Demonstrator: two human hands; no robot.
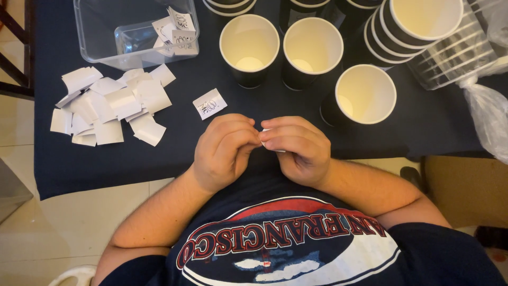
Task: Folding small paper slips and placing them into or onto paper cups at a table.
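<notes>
My left hand [223, 151] and my right hand [297, 145] meet at the near edge of the dark table [106, 164], fingertips pinched together on a small white paper sticker [267, 139] that is mostly hidden between them. Just beyond the hands lies one loose printed sticker [209, 104]. Three open black paper cups with cream insides stand behind it: one left [249, 45], one middle [313, 47], one right [365, 95].
A heap of white backing scraps [108, 106] lies at the left. A clear plastic box [136, 32] with several stickers stands at the back left. Stacked black cups [418, 24] and a sleeve of clear plastic cups [455, 53] lie at the back right.
</notes>
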